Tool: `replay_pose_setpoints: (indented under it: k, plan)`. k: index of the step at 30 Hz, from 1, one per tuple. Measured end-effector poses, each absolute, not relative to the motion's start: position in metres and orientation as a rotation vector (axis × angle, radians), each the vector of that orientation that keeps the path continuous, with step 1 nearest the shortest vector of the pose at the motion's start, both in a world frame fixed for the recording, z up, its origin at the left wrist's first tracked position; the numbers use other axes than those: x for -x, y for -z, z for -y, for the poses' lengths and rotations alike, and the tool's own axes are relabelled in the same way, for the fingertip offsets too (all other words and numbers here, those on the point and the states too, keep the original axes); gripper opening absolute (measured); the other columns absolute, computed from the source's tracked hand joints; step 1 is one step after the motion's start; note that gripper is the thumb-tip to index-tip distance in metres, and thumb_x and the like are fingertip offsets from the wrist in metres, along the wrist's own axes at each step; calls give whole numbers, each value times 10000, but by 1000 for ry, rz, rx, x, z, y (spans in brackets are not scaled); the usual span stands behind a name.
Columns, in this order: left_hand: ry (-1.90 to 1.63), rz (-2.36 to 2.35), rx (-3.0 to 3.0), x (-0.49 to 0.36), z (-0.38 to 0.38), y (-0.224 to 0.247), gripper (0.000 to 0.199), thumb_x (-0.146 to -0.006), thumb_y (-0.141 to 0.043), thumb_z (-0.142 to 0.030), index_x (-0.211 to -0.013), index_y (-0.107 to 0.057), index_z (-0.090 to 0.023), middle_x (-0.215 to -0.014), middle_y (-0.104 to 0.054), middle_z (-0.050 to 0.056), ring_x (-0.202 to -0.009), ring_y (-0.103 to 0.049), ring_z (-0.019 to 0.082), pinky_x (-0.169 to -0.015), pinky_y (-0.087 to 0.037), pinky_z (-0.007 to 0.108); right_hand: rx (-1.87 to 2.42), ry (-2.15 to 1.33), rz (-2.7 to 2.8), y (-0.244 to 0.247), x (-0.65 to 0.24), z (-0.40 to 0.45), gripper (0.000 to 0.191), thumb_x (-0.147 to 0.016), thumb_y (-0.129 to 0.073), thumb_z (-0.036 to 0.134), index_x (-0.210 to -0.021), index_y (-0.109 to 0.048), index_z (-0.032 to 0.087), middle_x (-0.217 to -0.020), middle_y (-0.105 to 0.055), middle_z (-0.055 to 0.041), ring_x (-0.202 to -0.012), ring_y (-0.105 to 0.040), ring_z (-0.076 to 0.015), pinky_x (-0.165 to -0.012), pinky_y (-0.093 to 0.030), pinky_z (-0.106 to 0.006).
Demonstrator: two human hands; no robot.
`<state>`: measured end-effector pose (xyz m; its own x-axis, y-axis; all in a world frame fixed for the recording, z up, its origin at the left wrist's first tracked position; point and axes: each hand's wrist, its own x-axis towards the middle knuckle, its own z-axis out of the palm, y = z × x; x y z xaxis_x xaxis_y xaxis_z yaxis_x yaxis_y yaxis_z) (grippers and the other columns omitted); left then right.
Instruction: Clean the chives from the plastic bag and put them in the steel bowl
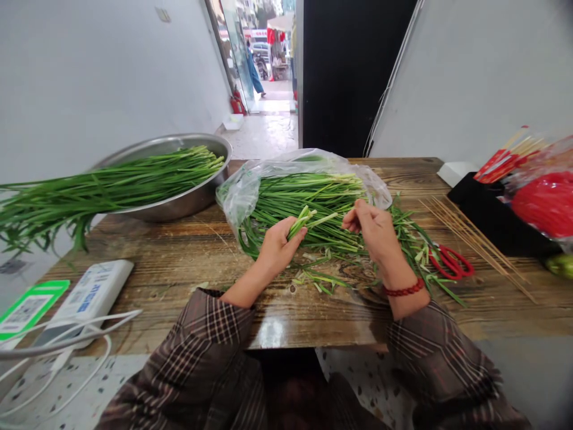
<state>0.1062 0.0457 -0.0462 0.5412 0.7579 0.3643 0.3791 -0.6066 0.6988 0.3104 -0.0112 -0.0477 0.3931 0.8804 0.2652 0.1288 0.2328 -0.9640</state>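
My left hand (280,246) is closed around a few garlic chives (305,216), their pale cut ends poking out past the thumb. Fingers pinched, my right hand (372,227) is at the end of one pale stalk (325,220) that runs over from the left hand. Behind both hands lies a big heap of chives (308,190) on a clear plastic bag (237,194). Loose trimmings (322,278) are scattered on the wood below the hands. More scraps lie by the red-handled scissors (452,261), right of my right hand.
A steel basin (179,206) at the left holds long chives (147,179) that hang over its rim. On the wooden table (179,251) are a white power bank box (96,292) with cables, bamboo skewers (478,242) and a black box (483,215). An open doorway is behind.
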Motion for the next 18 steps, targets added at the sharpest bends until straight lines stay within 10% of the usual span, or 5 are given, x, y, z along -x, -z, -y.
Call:
replay_pose_setpoints:
  k: [4,18]
  plan:
    - [-988,-865,-2317,-107,-47,52,226,-924,-468,-320,-769,-558,-181,-745,-562,8,-731,-517,147,-699,-409,261,1191,-854,1320,49,-299,13,317,-743,-723,429,-936,-684,181,-716,-666,3,-622,-567,-105,-580,-445,-238]
    - [-1020,-725,-2426,-107,-49,52,293,-951,-465,-372,-992,-681,-178,-994,-706,82,-976,-609,207,-881,-423,333,1167,-739,1560,46,-298,17,178,-863,-615,349,-915,-698,200,-847,-694,-22,-740,-608,-130,-678,-459,-265]
